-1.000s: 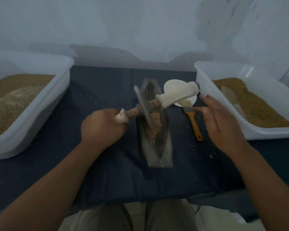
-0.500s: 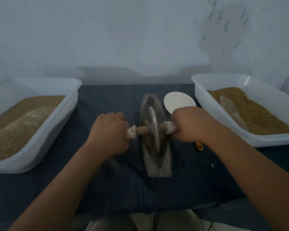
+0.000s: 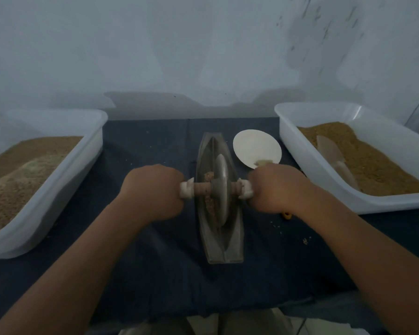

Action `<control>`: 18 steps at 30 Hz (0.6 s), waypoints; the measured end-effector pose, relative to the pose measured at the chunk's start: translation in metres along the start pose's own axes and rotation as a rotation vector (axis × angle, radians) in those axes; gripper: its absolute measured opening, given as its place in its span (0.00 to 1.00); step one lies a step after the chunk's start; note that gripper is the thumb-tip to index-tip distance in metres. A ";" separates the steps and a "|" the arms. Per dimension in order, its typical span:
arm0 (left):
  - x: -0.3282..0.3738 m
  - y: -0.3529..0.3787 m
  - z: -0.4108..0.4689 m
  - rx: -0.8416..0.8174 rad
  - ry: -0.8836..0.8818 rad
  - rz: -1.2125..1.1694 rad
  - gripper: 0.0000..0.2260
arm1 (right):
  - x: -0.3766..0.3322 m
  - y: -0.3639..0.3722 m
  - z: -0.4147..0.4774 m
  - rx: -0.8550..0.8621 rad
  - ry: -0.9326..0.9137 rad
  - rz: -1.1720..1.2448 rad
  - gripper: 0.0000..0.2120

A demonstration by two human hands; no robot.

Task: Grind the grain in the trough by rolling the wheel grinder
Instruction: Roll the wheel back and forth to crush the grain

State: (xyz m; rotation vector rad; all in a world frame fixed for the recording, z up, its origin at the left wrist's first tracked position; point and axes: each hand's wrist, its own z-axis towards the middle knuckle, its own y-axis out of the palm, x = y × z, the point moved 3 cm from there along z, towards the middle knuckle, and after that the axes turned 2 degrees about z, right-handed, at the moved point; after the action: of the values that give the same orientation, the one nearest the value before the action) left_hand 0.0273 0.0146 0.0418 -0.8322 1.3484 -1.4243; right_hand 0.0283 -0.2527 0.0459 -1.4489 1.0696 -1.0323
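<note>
The narrow metal trough (image 3: pixel 224 247) lay in the middle of the table, lengthwise from the far edge toward the near one, on a dark blue cloth (image 3: pixel 155 146). The wheel grinder (image 3: pixel 220 189) stood upright on edge in the trough's groove, about midway along it, with its wooden axle crossing the trough level from side to side. A little brown grain (image 3: pixel 210 203) sat in the groove against the disc's left face.

The left hand (image 3: pixel 153 192) had its fingers curled tight round the white-wrapped left end of the axle. The right hand (image 3: pixel 276 189) gripped the wrapped right end the same way, knuckles up.

A white plate (image 3: pixel 254 146) lay just right of the trough's far half, with a small heap of ground matter on its near rim. The orange tip of a tool handle (image 3: pixel 287 215) showed under the right wrist; the rest was hidden.

A white plastic tub (image 3: pixel 78 180) of grain stood at the table's left edge. Another tub (image 3: pixel 319 170) stood at the right edge, with a pale scoop (image 3: pixel 329 151) lying in its grain. A few loose grains were scattered on the cloth.
</note>
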 end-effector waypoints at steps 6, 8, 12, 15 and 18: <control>0.001 -0.005 0.037 0.006 -0.088 -0.026 0.12 | 0.003 0.000 0.030 0.286 0.029 -0.010 0.09; -0.001 -0.010 0.054 -0.022 -0.113 -0.053 0.13 | 0.001 -0.008 0.046 0.332 0.063 -0.012 0.11; 0.002 -0.012 0.052 -0.090 -0.041 -0.028 0.13 | 0.003 -0.010 0.045 0.201 0.057 0.010 0.09; -0.003 -0.005 0.028 -0.186 0.089 -0.010 0.11 | 0.006 -0.001 0.011 -0.050 -0.033 0.060 0.08; -0.007 0.002 0.012 -0.200 0.141 -0.013 0.12 | 0.006 0.004 -0.003 -0.080 -0.092 0.039 0.08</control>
State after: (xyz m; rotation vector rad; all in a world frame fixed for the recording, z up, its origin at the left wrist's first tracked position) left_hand 0.0412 0.0172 0.0425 -0.8835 1.6158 -1.3949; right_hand 0.0261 -0.2593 0.0429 -1.5190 1.0788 -0.8949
